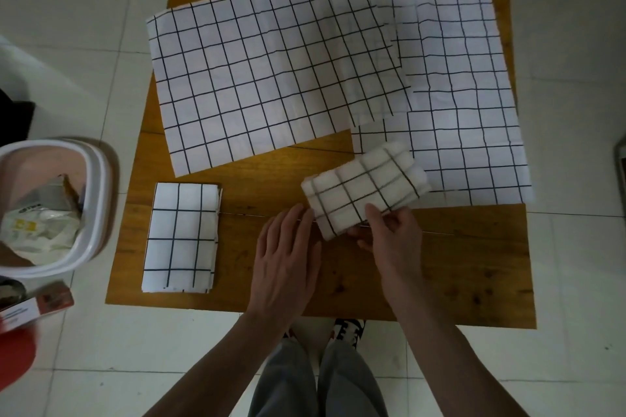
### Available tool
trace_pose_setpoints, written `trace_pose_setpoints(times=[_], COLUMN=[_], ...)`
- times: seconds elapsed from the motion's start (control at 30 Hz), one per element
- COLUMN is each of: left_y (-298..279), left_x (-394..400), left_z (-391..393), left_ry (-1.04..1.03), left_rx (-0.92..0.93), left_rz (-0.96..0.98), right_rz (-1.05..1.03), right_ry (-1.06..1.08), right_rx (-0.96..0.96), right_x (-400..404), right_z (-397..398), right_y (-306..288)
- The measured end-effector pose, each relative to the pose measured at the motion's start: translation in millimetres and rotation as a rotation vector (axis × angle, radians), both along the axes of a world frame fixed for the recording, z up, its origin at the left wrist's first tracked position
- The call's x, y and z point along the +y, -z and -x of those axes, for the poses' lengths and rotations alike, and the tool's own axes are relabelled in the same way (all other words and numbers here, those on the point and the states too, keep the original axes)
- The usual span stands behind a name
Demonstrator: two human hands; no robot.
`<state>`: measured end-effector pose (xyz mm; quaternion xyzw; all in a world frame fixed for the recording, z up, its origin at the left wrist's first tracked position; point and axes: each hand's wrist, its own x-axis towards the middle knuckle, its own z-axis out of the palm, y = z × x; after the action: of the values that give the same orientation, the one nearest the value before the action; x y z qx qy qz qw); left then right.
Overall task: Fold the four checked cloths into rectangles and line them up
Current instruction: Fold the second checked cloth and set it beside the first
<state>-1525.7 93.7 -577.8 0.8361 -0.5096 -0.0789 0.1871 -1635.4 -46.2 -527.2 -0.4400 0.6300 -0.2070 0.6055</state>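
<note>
Near edge, hands: right hand pinches the near end of the second folded cloth, thumb on top, fingers under; cloth looks lifted, blurred, tilted.
Left hand: left hand flat, fingers straight, tips just touching the cloth's near-left edge; holds nothing.
Key relation: held cloth runs up and to the right from the grip, long axis diagonal, not yet squared to the table edge. First folded cloth lies flat to the left, long axis pointing away from the person. Left hand sits between the two, so it is nearer the gap to be filled.
Likely next: swing the held cloth upright and lay it beside the first, judging by layout.
Table: wooden table, bare patch right of the hands.
Far side: left unfolded cloth spread flat, overlapping the right unfolded cloth.
Progress: two folded, two to go.
Off table, left: white bin on the floor.
</note>
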Motion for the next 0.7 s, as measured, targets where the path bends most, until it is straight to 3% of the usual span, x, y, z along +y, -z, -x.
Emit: trace_pose_setpoints(times=[0.2,0.43,0.5,0.57,0.63,0.7], left_y=[4,13,15,15,15,16], left_x=[3,4,4,3,2,1], left_z=[8,7,6,6,7,8], left_ry=[0.096,0.232,0.25,0.255,0.254,0.257], left_rx=[-0.009,-0.053,-0.062,-0.07,-0.068,-0.066], left_rz=[0.006,-0.115,-0.131,-0.135,-0.136,-0.138], right_rz=[-0.256,-0.199,0.032,0.415,0.714,0.882], right_ry=[0.191,0.079,-0.033,-0.212,-0.476,-0.771], right_rx=[-0.071,0.107,0.227,0.334,0.473,0.605], right_x=[20,26,37,46,47,44], right_z=[-5,5,14,26,35,39], right_y=[4,8,9,12,21,35])
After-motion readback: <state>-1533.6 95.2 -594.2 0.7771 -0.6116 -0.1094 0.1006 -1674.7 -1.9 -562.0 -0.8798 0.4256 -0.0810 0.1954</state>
